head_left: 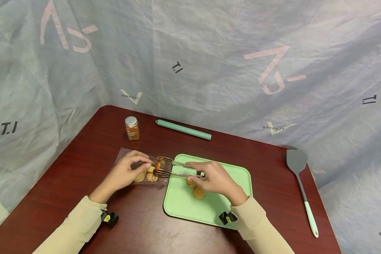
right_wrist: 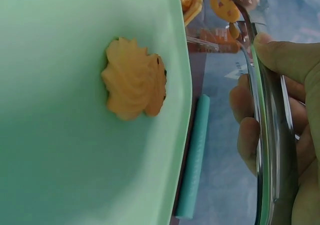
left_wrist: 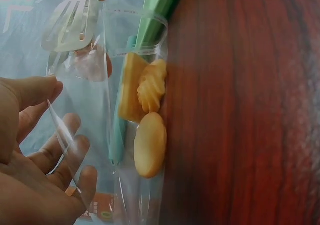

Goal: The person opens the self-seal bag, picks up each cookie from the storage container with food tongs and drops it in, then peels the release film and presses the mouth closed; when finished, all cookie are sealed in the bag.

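My left hand (head_left: 122, 173) pinches the edge of a clear plastic bag (head_left: 124, 152) between thumb and index finger, its other fingers spread. Inside the bag lie an oval cookie (left_wrist: 150, 146), a ridged cookie (left_wrist: 152, 86) and a squarish one (left_wrist: 130, 89). My right hand (head_left: 216, 178) grips metal tongs (right_wrist: 276, 135) whose slotted head (left_wrist: 72, 22) is at the bag's mouth. A yellow round piece with a smiley pattern (right_wrist: 224, 5) shows by the tong tips; whether they clamp it I cannot tell. Beneath the right hand, a swirled cookie (head_left: 198, 192) touches another cookie (head_left: 191, 183) on the green tray (head_left: 177, 208).
Behind the bag stands a jar (head_left: 132, 128) with a silver lid. A teal rod (head_left: 184, 129) lies along the back of the dark red table (head_left: 139, 218). To the right of the tray is a grey spatula (head_left: 296, 162) with a pale green handle. Grey cloth (head_left: 193, 42) hangs behind.
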The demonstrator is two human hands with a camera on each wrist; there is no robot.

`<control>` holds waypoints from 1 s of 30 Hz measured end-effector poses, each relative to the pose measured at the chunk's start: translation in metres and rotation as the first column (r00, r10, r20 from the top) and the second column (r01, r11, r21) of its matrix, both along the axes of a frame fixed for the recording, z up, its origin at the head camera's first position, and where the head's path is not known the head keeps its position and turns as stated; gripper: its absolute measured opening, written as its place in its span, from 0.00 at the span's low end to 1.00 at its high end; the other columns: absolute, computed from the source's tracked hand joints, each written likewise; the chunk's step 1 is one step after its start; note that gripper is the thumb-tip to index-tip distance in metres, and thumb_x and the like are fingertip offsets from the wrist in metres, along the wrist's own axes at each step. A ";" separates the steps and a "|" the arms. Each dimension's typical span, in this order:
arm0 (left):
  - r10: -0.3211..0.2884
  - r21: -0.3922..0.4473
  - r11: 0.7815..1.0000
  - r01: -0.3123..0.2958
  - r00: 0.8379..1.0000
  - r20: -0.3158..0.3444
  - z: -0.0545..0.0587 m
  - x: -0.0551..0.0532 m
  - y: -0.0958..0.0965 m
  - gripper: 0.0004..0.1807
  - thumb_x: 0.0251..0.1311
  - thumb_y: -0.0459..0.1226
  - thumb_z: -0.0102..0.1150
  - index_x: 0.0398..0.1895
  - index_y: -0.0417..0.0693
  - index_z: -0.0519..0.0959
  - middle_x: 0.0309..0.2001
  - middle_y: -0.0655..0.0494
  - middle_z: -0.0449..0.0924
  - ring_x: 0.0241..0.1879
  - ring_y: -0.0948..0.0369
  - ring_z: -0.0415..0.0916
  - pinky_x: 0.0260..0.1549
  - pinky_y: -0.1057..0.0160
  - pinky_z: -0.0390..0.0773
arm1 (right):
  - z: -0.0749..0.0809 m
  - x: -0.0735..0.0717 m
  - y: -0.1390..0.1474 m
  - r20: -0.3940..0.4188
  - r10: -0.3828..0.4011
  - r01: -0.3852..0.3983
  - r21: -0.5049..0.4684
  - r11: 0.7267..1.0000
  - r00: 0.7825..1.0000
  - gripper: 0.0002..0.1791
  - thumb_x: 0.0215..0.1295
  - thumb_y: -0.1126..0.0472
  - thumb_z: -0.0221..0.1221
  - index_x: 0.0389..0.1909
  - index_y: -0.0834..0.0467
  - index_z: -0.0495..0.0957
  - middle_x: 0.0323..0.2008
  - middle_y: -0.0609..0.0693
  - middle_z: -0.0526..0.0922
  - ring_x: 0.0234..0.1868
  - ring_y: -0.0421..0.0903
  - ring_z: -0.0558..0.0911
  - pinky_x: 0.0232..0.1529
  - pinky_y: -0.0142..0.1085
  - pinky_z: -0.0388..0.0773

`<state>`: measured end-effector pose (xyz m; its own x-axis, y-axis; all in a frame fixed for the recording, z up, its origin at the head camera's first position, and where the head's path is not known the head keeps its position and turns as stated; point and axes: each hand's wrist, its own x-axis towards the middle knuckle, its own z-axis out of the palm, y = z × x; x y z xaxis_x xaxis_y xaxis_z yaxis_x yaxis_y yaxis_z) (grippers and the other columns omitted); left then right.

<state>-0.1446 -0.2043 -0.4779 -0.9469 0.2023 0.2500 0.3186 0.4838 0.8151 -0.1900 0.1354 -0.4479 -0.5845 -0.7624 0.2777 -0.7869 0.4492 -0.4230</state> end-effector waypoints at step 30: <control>-0.021 0.011 1.000 0.021 1.000 0.002 -0.002 -0.001 0.005 0.08 0.68 0.38 0.67 0.44 0.45 0.88 0.50 0.56 0.79 0.54 0.53 0.74 0.53 0.43 0.71 | -0.016 0.012 0.026 -0.004 -0.117 0.117 0.062 0.991 0.993 0.22 0.66 0.52 0.69 0.60 0.52 0.83 0.22 0.34 0.77 0.18 0.29 0.66 0.20 0.31 0.64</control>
<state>-0.1458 -0.1997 -0.4798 -0.9430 0.2196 0.2499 0.3266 0.4678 0.8213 -0.1779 0.1617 -0.4641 -0.6707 -0.7044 0.2323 -0.7274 0.5634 -0.3917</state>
